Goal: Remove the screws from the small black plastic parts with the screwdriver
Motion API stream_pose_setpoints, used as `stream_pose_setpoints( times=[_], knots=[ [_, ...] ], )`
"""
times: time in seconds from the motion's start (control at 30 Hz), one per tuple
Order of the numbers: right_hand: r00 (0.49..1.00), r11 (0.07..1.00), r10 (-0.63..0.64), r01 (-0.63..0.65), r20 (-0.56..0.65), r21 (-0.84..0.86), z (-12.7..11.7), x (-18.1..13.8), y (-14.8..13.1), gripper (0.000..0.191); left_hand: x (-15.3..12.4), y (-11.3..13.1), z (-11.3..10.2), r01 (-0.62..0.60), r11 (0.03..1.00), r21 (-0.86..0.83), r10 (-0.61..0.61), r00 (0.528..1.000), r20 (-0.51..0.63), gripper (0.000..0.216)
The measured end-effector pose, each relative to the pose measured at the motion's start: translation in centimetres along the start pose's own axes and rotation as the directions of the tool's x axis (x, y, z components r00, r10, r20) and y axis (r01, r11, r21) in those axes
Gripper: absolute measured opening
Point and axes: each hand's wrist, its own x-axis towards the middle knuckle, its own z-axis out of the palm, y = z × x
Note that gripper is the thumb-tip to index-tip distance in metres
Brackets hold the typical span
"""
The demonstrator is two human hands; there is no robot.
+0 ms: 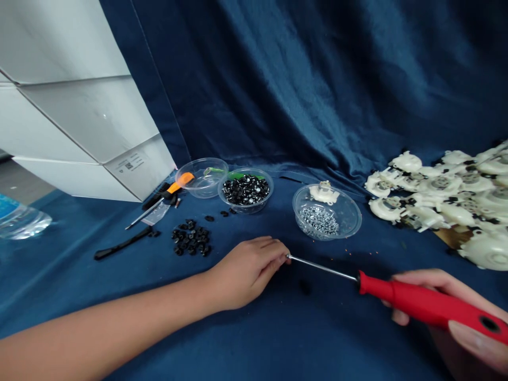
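A red-handled screwdriver [420,301] lies in my right hand [432,286], whose fingers wrap round the grip. Its thin metal shaft points left and its tip meets the fingertips of my left hand [254,270]. Those left fingers are pinched together; whatever they hold at the tip is too small and hidden to make out. Behind the shaft stands a clear plastic bowl [351,225] of small silver screws [319,219], with a cream plastic part [324,192] resting inside at its back rim. Small black parts [190,238] lie in a loose pile left of my left hand.
Another clear bowl [269,198] holds shiny black pieces, beside a clear lid-like dish [194,188]. An orange-handled tool [180,182] and a black strip [123,246] lie left. Cream plastic housings [440,185] are heaped right. White boxes [83,121] and a water bottle [24,217] stand left.
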Motion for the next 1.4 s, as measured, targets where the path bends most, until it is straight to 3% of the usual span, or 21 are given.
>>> stream_pose_setpoints(
  times=[0.13,0.37,0.43,0.6,0.7,0.8,1.0,1.1,1.23,1.3,1.4],
  knots=[
    [0.952,0.897,0.306,-0.299,0.03,0.324,0.3,1.0,0.2,0.042,0.1,0.4,-0.1,-0.07,0.996,0.056,0.067,0.996,0.053,0.027],
    [0.842,0.733,0.535,-0.502,0.068,0.459,0.9,1.9,-1.1,0.044,0.1,0.6,-0.2,-0.127,0.985,0.117,0.118,0.99,0.082,0.027],
    [0.823,0.711,0.566,-0.52,0.054,0.473,1.0,1.9,-1.3,0.043,0.1,0.7,-0.2,-0.089,0.991,0.096,0.082,0.994,0.071,0.026],
    [0.834,0.69,0.552,-0.472,0.023,0.549,1.0,1.9,-1.2,0.037,0.0,0.7,-0.1,0.018,0.999,0.048,-0.02,0.999,0.045,0.054],
    [0.854,0.701,0.517,-0.392,-0.047,0.596,1.0,2.3,-1.2,0.04,0.1,0.6,0.0,-0.063,0.993,0.101,0.052,0.993,0.104,0.043],
    [0.84,0.687,0.533,-0.363,-0.096,0.63,0.8,2.8,-1.1,0.041,0.3,0.3,0.1,-0.146,0.981,0.126,0.126,0.979,0.158,0.042],
    [0.811,0.635,0.575,-0.362,-0.105,0.682,0.3,2.8,-0.2,0.039,0.3,0.1,0.3,-0.157,0.987,0.019,0.154,0.981,0.115,0.019],
    [0.812,0.62,0.577,-0.368,-0.086,0.693,0.2,2.9,-0.1,0.037,0.3,0.1,0.1,-0.068,0.992,-0.108,0.071,0.997,0.026,0.015],
    [0.809,0.626,0.579,-0.365,-0.098,0.689,0.6,3.2,-0.7,0.036,0.2,-0.4,-0.3,0.205,0.898,-0.39,-0.247,0.967,-0.061,0.016],
    [0.832,0.654,0.548,-0.361,-0.088,0.665,0.9,3.3,-1.0,0.038,0.3,-0.8,-0.4,0.249,0.814,-0.525,-0.324,0.945,-0.054,0.015],
    [0.863,0.696,0.5,-0.353,-0.07,0.625,1.1,3.5,-1.4,0.039,0.3,-1.0,-0.4,0.239,0.764,-0.599,-0.343,0.937,-0.063,0.015]
  ],
)
